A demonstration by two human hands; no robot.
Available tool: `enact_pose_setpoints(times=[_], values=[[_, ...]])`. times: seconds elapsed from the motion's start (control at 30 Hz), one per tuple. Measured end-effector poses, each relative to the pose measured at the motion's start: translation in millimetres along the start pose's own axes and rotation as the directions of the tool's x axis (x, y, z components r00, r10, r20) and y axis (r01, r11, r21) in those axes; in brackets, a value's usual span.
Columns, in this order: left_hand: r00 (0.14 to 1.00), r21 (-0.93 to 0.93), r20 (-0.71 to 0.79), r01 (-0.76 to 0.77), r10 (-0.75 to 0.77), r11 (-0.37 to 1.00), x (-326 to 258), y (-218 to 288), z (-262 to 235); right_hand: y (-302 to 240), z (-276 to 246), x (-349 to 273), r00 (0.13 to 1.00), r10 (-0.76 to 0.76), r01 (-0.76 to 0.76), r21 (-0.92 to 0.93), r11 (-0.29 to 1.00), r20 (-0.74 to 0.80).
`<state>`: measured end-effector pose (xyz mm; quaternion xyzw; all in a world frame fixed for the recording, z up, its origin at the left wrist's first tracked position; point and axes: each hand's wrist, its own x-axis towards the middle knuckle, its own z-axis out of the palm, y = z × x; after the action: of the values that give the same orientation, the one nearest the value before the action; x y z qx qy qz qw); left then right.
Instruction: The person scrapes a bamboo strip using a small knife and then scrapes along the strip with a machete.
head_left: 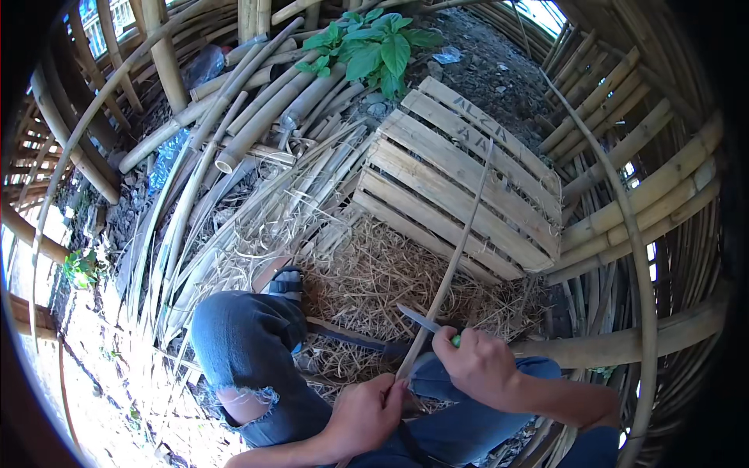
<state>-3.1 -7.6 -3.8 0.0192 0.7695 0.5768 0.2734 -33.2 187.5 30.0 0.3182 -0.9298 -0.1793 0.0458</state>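
A long, thin bamboo strip (462,243) slants from my lap up across the slatted wooden crate. Near its lower end my left hand (365,413) is closed around it, thumb along the top. My right hand (477,363) grips a knife by its green handle (456,340), most of which my fingers hide. The knife blade (417,317) points up and left and crosses the strip just above my left hand. Whether the edge bites into the strip I cannot tell. Beneath both hands are my legs in torn blue jeans (253,351).
The wooden crate (460,187) lies ahead, slats up. Dry shavings (382,269) cover the ground before me. Split bamboo strips (257,207) and cut poles (261,129) pile up at the left. A green leafy plant (382,48) grows behind. Bamboo fencing (647,218) stands close on the right.
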Motion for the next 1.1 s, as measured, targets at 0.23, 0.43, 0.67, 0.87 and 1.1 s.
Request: enact_pose_setpoints(times=[0.23,0.43,0.67,0.87,1.1], values=[[0.995,0.059,-0.059,-0.073,0.077,0.996,-1,5,2,-25,-20,-4,0.992,-0.112,0.117,0.086,0.989,-0.059],[0.998,0.067,-0.038,-0.038,0.040,0.997,-1,8,9,4,0,-8,1.000,0.003,-0.003,0.046,0.999,0.012],[0.994,0.112,-0.058,-0.082,0.088,0.990,-3,7,9,-6,-12,-12,0.997,-0.079,0.079,-0.028,0.996,0.008],[0.997,0.081,-0.043,-0.062,0.065,0.995,-4,13,7,-3,-16,-9,0.996,-0.077,0.075,0.049,0.996,0.034],[0.998,-0.015,-0.063,0.006,-0.007,1.000,-8,18,6,14,4,-7,0.997,-0.076,0.076,-0.031,0.997,-0.020]])
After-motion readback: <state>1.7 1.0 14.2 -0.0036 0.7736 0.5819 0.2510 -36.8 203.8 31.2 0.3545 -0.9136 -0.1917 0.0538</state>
